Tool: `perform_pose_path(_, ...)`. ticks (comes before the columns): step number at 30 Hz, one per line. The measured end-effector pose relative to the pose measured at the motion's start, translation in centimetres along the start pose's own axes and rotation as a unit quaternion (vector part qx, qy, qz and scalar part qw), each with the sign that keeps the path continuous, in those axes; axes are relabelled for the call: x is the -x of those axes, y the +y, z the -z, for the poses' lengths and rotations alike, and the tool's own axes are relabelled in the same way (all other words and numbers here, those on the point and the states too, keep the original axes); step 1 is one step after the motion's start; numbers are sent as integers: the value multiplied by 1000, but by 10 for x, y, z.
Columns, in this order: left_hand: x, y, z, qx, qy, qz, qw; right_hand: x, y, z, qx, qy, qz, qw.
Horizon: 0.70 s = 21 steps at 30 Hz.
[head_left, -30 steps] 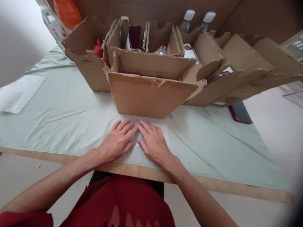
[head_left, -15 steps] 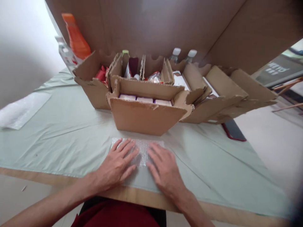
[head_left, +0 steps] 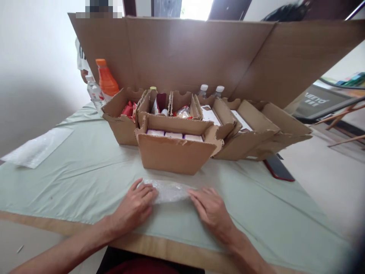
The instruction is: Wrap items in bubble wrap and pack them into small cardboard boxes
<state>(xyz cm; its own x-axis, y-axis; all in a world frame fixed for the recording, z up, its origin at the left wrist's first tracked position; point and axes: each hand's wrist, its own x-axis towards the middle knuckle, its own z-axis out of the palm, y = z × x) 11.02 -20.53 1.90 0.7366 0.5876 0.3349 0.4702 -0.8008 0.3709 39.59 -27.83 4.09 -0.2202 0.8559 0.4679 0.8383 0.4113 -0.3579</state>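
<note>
"Head view: saw what at the fingers?"

"Saw the right hand (head_left: 212, 209) pinching one end of the bubble wrap (head_left: 172, 191), and the left hand (head_left: 135, 205) curled over the other. Couldn't tell whether gripping or just pressing there, with the left thumb hidden."

"Found the wrap where?"

"Found it between both hands, above the pale green cloth (head_left: 85, 182), near the front cardboard box (head_left: 171, 156) of white-topped packs (head_left: 173, 135)."

"Noticed anything farther out?"

"Noticed a larger bubble sheet (head_left: 40, 146) at far left, plus an orange bottle (head_left: 107, 82) behind."
</note>
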Motion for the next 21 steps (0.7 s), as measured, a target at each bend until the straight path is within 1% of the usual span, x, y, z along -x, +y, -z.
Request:
perform_pose_path(2,-4,4,21,64,30,55,996,-12,-8,17,-88,-44,-96,991)
perform_pose_path(3,-6,6,33,108,33,96,989,-17,-11,24,-134,-73,-143,978)
perform_pose_path(4,-9,6,44,152,20,141,978,-21,-13,30,-178,-99,-184,962)
perform_pose_path(6,-17,4,59,204,-38,216,954,-27,-11,34,-235,-139,-237,932)
perform_pose_path(7,-20,1,61,199,-60,242,948,-27,-8,32,-238,-148,-254,926)
perform_pose_path(8,-22,-4,61,172,-66,259,948,-25,-3,28,-216,-146,-266,928)
perform_pose_path(9,-22,-8,57,127,-53,267,954,-21,2,23,-168,-130,-272,939)
perform_pose_path(10,-20,-12,52,75,-21,260,962,-16,7,18,-103,-101,-269,952)
perform_pose_path(11,-16,-14,47,23,22,240,970,-10,10,13,-32,-62,-254,965)
perform_pose_path(13,-7,-12,37,-52,93,167,980,3,11,7,87,16,-200,976)
perform_pose_path(14,-2,-8,33,-73,109,123,984,7,7,4,118,36,-169,978)
perform_pose_path(15,2,-2,29,-84,111,85,987,9,-1,1,129,40,-137,981)
perform_pose_path(16,5,4,26,-90,100,53,990,9,-12,-4,130,29,-106,985)
perform_pose_path(17,7,10,22,-93,78,26,992,7,-25,-10,123,4,-74,990)
perform_pose_path(19,9,18,12,-98,14,-13,995,2,-48,-25,98,-74,-10,992)
perform_pose_path(21,12,18,1,-111,-58,-34,992,4,-59,-39,76,-142,35,986)
